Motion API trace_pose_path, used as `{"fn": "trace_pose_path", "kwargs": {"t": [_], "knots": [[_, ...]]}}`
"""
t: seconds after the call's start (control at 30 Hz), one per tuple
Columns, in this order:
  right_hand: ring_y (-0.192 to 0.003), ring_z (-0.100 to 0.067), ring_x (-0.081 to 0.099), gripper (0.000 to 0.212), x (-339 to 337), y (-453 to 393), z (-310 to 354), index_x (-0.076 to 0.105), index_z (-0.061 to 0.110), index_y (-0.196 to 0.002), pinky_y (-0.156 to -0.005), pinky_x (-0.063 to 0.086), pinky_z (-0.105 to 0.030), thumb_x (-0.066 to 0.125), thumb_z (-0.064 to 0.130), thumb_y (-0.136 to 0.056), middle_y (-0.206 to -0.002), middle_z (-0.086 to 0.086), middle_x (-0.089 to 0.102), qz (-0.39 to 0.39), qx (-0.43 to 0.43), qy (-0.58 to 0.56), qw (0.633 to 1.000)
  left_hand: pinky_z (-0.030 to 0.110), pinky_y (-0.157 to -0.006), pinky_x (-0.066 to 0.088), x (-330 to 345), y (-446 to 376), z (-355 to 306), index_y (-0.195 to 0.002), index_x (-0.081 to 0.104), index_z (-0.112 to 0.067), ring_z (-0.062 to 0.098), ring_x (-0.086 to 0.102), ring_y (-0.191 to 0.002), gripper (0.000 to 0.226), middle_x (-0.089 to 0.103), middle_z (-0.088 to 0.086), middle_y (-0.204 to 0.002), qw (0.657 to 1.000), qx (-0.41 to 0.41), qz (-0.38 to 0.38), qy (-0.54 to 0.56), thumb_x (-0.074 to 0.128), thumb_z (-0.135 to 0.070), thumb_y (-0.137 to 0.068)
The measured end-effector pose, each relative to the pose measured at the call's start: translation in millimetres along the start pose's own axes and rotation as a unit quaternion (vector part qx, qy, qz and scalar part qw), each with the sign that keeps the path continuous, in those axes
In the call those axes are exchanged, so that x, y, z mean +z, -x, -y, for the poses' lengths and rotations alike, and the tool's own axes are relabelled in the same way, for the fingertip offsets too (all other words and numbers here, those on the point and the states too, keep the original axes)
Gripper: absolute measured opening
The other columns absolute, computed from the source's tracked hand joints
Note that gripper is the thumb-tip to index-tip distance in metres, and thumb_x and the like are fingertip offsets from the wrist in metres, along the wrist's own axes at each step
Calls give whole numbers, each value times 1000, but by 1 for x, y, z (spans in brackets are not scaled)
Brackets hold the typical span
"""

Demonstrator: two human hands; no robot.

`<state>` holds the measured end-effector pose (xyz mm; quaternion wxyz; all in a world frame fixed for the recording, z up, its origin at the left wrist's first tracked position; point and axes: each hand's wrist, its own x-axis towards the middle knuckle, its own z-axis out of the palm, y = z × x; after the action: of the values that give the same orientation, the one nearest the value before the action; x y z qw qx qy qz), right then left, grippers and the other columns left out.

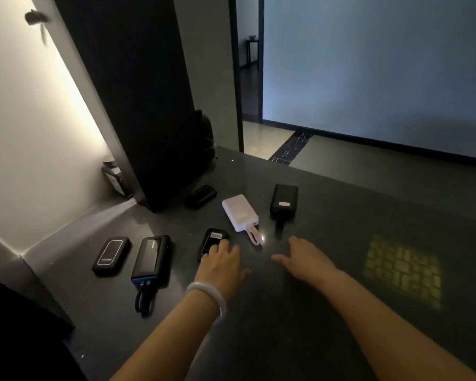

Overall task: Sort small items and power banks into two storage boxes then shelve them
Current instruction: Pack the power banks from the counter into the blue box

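Evidently the sorting has barely begun: six power banks lie loose on the dark, glossy stone worktop (286, 312), and no storage box or shelf shows anywhere in the frame, so by my judgement nothing has been boxed yet and all of the boxing and shelving is left. Toward the lower left of the frame sit a black rounded power bank with a pale outlined panel (111, 255) and, just beside it, a longer black power bank with two looped cables at its near end (151, 259). At centre lies a small black power bank with a white label (212, 240); the left hand (220, 264), which wears a pale bangle at the wrist, rests its straight fingers on this bank's near end, a released grip that touches but does not clasp. Above it, toward the middle of the frame, are a white-pink power bank with a short pink cable (240, 212), a black power bank with a grey sticker and a stubby cable (284, 200) to its right, and a small black oval-faced one (201, 196) near the base of a tall dark cabinet (138, 105). The right hand (305, 257) lies flat and empty on the worktop, fingers spread, well apart from every bank. No small items are visible, unless they lie out of frame.
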<state>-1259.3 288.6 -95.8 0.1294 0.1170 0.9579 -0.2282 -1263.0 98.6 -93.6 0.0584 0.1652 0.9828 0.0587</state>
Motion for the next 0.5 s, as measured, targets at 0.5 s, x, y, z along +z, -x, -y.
{"fn": "trace_pose_path", "kwargs": {"t": [0.5], "knots": [[-138,-39,26,111,-23,-176,15,-4,19,-152,-106,34,-52,57,72,-76,-154,-20,16,-97,142,-53,984,44,-99,40,30,-204,0,-151,-14,-18,41,28,-135,109,3,30,-153,981,-187,13,46,38,-81,-78]]}}
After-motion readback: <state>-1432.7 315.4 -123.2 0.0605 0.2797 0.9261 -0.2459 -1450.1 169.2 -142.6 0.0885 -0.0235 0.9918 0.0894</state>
